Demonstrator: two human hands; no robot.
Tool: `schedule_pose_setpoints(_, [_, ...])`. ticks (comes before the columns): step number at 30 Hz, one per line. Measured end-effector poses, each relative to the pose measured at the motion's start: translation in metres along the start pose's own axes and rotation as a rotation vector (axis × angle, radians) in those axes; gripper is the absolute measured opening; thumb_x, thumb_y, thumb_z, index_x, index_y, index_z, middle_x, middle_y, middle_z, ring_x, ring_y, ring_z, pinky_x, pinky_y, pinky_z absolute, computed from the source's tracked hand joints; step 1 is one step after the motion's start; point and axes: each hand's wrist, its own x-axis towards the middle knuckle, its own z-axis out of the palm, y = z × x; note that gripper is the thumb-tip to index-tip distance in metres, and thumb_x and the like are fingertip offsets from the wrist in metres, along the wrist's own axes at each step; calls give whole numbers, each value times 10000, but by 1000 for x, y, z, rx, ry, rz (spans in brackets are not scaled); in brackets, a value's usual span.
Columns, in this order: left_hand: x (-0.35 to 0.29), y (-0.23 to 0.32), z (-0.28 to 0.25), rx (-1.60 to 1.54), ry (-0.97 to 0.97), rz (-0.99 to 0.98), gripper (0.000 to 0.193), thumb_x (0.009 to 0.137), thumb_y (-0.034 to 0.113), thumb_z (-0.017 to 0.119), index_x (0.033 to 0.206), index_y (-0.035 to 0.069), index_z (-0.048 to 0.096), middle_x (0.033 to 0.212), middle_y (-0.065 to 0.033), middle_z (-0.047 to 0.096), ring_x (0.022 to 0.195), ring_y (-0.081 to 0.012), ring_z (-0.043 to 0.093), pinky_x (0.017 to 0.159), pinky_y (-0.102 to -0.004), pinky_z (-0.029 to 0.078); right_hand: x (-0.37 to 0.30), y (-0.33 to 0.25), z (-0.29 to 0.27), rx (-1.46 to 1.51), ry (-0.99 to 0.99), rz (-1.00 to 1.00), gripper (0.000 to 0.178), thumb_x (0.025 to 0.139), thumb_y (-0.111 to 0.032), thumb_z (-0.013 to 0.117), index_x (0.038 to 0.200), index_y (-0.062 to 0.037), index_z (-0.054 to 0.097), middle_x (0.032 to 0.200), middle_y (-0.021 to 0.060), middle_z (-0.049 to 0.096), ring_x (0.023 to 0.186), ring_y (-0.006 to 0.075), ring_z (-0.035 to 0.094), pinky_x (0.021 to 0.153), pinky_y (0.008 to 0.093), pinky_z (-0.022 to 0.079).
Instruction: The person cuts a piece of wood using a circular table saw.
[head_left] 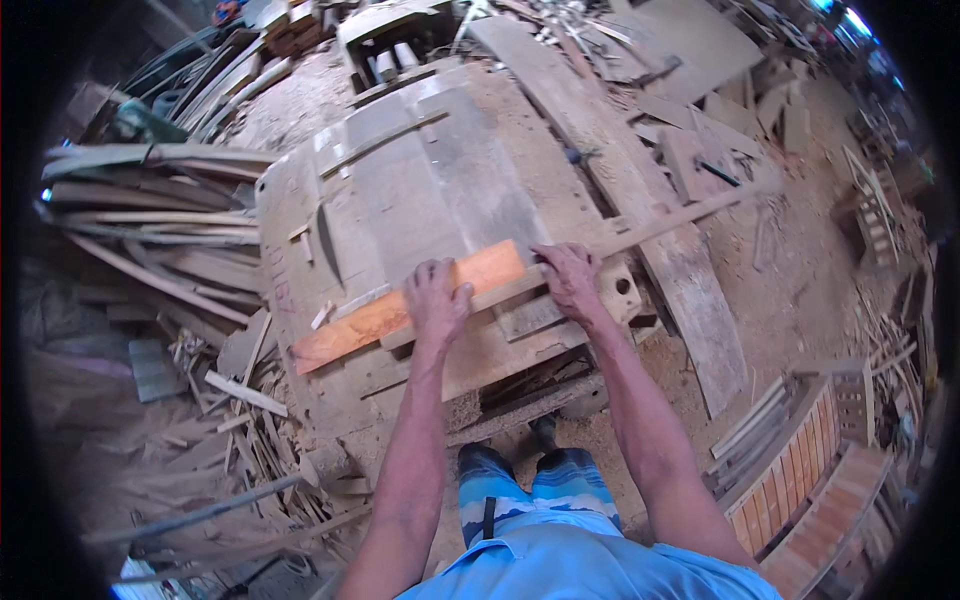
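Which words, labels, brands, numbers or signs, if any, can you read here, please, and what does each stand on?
Left side of the worktable: faint reddish markings that look like lettering, too faint and slanted to quote reliably.
Orange-brown board: no text that I can make out.
Blue patterned shorts: no readable text.
Elsewhere: nothing readable; anything toward the dim rim is too small or blurred.

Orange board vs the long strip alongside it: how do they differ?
Colour: the orange board is bright; the long strip is dull tan.
Size: the orange board looks shorter and wider-faced than the long strip.
Extent: the orange board's end lies farther left; the long strip reaches farther right.
Shared: both slant up to the right.
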Motion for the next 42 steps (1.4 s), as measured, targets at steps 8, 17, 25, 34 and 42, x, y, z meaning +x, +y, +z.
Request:
schedule_pose_setpoints(8, [-4,-2,1,-37,165,22,542,850,322,751,1345,118,669,1349,-162,591,1291,-376,503,1125,-523,403,3,-14,5,-226,-27,-10,412,962,-184,639,1372,-181,673,1288,57,674,1274,274,550,1139,492,271])
schedule_pose_setpoints(17, [-6,-10,2,-37,222,94,439,881,225,699,1299,90,682,1278,-140,608,1234,-362,536,1109,-492,426,11,-63,59,-478,-253,-573,1127,803,-702,718,1661,-102,301,1678,185,317,1572,370,277,1300,531,213])
schedule_pose_setpoints(25, [-15,-6,1,216,328,131,436,969,225,630,1326,-23,605,1210,-219,607,1160,-409,559,1062,-525,453,17,-65,65,-487,-212,-552,1077,812,-708,684,1627,-80,367,1627,148,392,1548,334,324,1297,513,232])
schedule_pose_setpoints(34, [-11,-2,3,190,243,38,328,996,243,599,1222,6,615,1167,-205,603,1163,-400,567,1134,-553,409,17,-68,61,-432,-191,-525,1032,833,-689,675,1609,-68,398,1606,165,430,1529,349,359,1277,529,273])
schedule_pose_setpoints(42, [-8,0,11,233,327,96,275,1009,224,576,1207,44,638,1146,-191,598,1121,-387,562,990,-513,469,17,-69,60,-504,-250,-519,1033,821,-645,710,1589,-25,406,1604,216,439,1538,378,358,1296,516,252])
